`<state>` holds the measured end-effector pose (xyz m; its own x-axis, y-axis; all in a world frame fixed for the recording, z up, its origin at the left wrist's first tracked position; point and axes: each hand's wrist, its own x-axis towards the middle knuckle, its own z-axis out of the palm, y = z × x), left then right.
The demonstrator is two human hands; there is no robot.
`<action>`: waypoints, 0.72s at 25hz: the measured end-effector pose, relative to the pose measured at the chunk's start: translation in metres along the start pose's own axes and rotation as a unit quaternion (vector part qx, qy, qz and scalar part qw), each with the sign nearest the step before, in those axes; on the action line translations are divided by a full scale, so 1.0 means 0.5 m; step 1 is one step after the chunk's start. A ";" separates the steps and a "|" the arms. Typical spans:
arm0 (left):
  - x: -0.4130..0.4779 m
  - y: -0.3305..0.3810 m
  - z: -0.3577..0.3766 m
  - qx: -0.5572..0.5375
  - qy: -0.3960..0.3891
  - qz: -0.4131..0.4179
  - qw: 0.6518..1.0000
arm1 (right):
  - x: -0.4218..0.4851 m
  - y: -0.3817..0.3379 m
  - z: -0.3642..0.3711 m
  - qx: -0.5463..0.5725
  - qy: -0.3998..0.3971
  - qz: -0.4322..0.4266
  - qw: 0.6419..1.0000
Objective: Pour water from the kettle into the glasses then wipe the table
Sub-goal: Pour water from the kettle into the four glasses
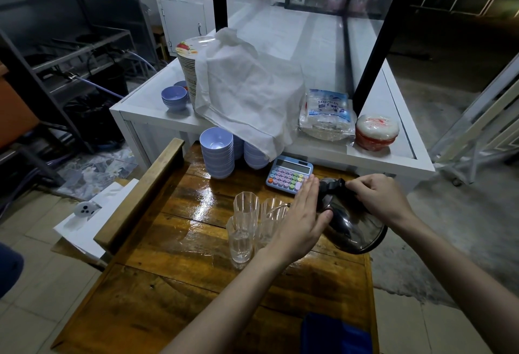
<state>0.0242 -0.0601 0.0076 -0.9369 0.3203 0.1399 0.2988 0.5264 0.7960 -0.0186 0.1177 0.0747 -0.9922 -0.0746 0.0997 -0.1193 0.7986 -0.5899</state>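
Observation:
A shiny metal kettle (354,227) hangs tilted to the left over a cluster of several clear glasses (245,213) on the wooden table (174,283). My right hand (376,199) grips the kettle's black handle at its top. My left hand (300,221) lies flat against the kettle's left side, fingers straight, thumb on the metal. The nearest glass (240,241) holds some water. My left hand hides the spout tip and part of the right-hand glasses. A blue cloth (334,334) lies at the table's near edge.
A pastel calculator (289,175) and stacks of lilac bowls (217,154) stand at the table's far end. Behind is a white counter (157,117) with a cloth-covered plate stack (247,92), packets and a red-and-white tub (376,131). The tabletop by the glasses is wet and shiny.

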 end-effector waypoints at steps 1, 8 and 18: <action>-0.001 -0.001 -0.001 0.000 -0.001 0.000 1.000 | -0.001 -0.001 0.001 0.000 -0.001 0.000 1.000; -0.002 -0.007 -0.004 0.004 -0.001 0.000 1.000 | -0.001 -0.009 0.004 -0.005 -0.001 0.006 1.000; -0.004 0.003 -0.010 -0.002 -0.008 -0.005 1.000 | -0.004 -0.024 -0.004 -0.021 0.007 0.005 1.000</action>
<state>0.0257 -0.0636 0.0115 -0.9369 0.3277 0.1217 0.2880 0.5263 0.8001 -0.0152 0.1094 0.0829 -0.9926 -0.0585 0.1065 -0.1082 0.8236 -0.5567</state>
